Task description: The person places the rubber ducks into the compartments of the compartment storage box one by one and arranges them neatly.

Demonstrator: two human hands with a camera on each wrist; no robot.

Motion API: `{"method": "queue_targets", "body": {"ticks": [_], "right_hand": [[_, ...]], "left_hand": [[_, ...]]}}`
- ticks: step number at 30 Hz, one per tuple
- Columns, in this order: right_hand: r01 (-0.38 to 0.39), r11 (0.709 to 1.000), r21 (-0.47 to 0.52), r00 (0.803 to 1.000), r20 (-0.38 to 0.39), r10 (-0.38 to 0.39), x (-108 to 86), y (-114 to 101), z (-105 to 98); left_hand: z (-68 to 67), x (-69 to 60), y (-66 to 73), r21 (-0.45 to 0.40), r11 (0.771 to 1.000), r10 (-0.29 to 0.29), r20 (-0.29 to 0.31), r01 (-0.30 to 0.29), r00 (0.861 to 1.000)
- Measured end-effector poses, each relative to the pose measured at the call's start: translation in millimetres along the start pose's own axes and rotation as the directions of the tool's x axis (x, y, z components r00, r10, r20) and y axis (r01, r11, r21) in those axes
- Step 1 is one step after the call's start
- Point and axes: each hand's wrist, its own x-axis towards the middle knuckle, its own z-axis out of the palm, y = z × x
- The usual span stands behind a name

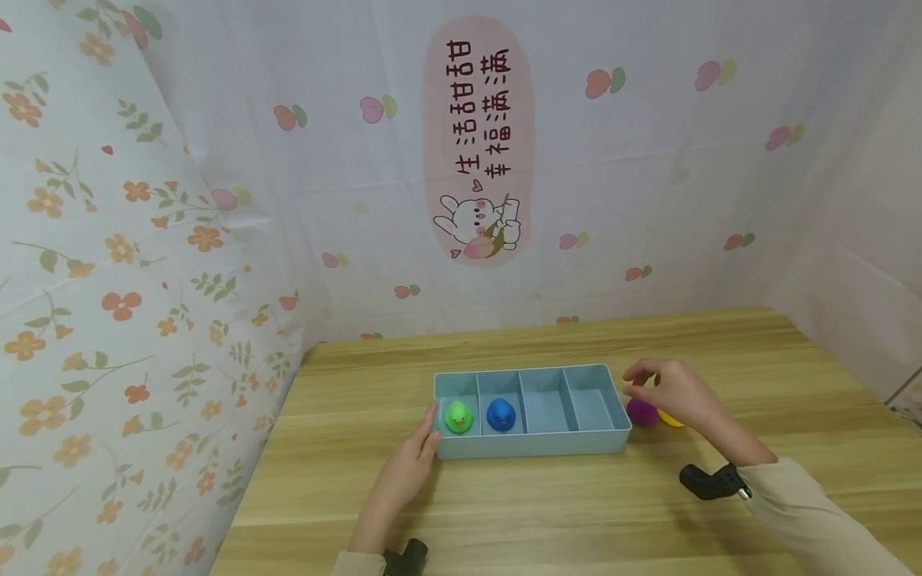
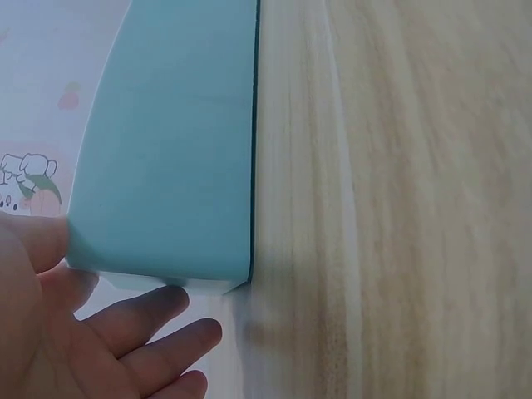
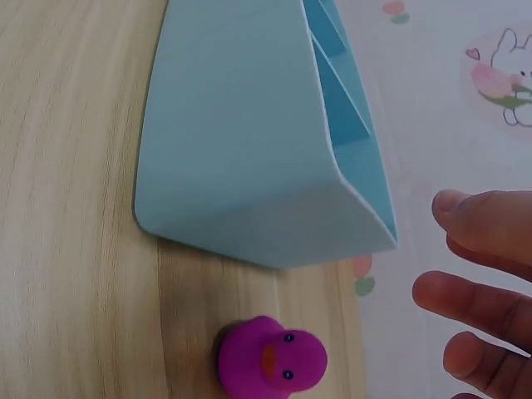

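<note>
A pale blue box (image 1: 533, 446) with a row of compartments lies on the wooden table. A green rubber duck (image 1: 458, 417) sits in its leftmost compartment, and a blue rubber duck (image 1: 501, 414) occupies the one beside it. My left hand (image 1: 406, 466) touches the left end of the box, its fingers loosely extended in the left wrist view. Just past the box's right end, my right hand (image 1: 677, 392) hovers with bent, parted fingers and holds nothing. Below it stand a purple rubber duck (image 3: 266, 362) and a yellow object (image 1: 671, 420), mostly hidden by the hand.
The wooden table (image 1: 547, 512) extends in front of the box and to both sides. Behind it hangs a white printed cloth (image 1: 324, 192), and a floral cloth (image 1: 144, 320) closes off the left. Black camera mounts (image 1: 709, 482) sit at both wrists.
</note>
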Motion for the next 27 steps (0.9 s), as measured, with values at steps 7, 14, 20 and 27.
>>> {"method": "queue_targets", "body": {"ticks": [7, 14, 20, 27], "right_hand": [[-0.006, 1.0, -0.014, 1.0, -0.016, 0.005, -4.4, 11, -2], [-0.021, 0.999, -0.024, 1.0, -0.022, 0.021, -11.3, 22, -4], [-0.048, 0.998, -0.028, 0.998, -0.032, 0.047, -19.5, 33, -4], [-0.092, 0.996, -0.008, 0.996, -0.022, 0.092, -28.9, 46, -5]], "left_hand": [[-1.1, -0.6, 0.9, -0.004, 1.0, 0.001, -0.001, -0.001, 1.0], [-1.2, -1.1, 0.5, -0.002, 1.0, 0.018, -0.004, -0.018, 1.0], [-1.0, -1.5, 1.0, -0.008, 1.0, 0.008, 0.001, -0.008, 1.0], [-1.5, -0.7, 0.9, -0.011, 1.0, 0.003, 0.003, -0.003, 1.0]]}}
